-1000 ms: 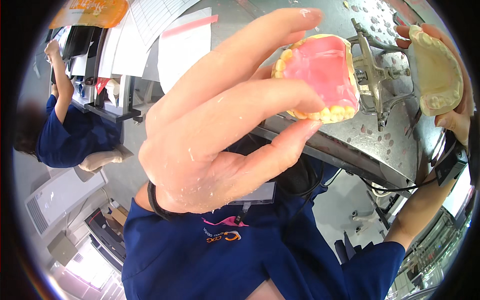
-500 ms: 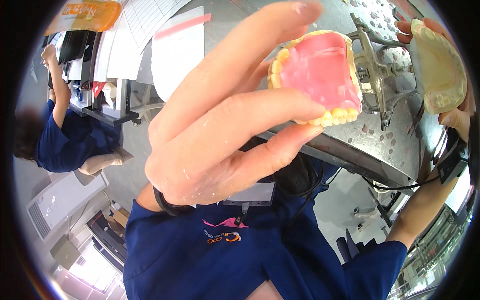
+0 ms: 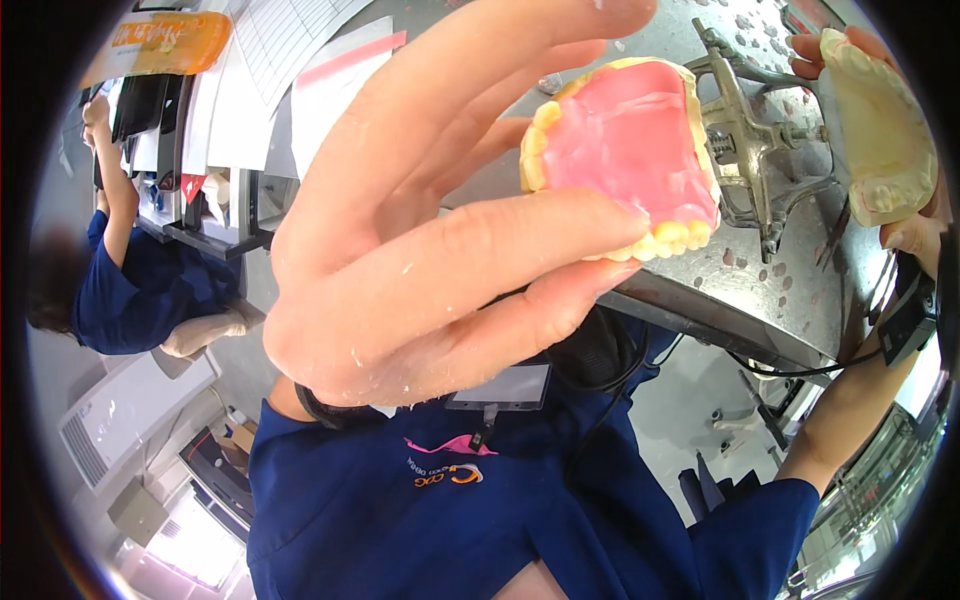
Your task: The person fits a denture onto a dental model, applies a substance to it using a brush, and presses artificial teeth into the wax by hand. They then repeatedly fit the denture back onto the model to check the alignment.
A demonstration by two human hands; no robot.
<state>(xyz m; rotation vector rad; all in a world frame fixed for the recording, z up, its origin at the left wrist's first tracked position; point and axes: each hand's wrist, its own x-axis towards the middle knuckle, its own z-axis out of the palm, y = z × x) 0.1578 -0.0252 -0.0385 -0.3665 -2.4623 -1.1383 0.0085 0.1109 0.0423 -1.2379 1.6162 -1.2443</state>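
Observation:
Between its fingertips, my left hand [image 3: 400,250] pinches a denture [image 3: 640,130] by the near row of teeth. The denture has a glossy pink base, ringed with yellowish teeth and a pale rim; its pink inner surface faces up. The other fingers of this hand arch above and behind it, and white specks dot the skin. At the far right, my right hand [image 3: 920,238] grips a pale yellow plaster dental cast [image 3: 880,130] by its edges, partly hidden behind it. A metal dental articulator [image 3: 745,140] lies between the two pieces; whether it touches the cast, I cannot tell.
Under the articulator is a metal bench [image 3: 740,280] with dark reddish spots. Paper sheets [image 3: 330,90] and an orange packet [image 3: 165,45] lie at the upper left. A black cable [image 3: 800,372] hangs by the bench edge. Another person in blue [image 3: 150,290] is at the left.
My left hand has shifted slightly left with the denture, tipping it a little. My right hand and the plaster cast have hardly moved.

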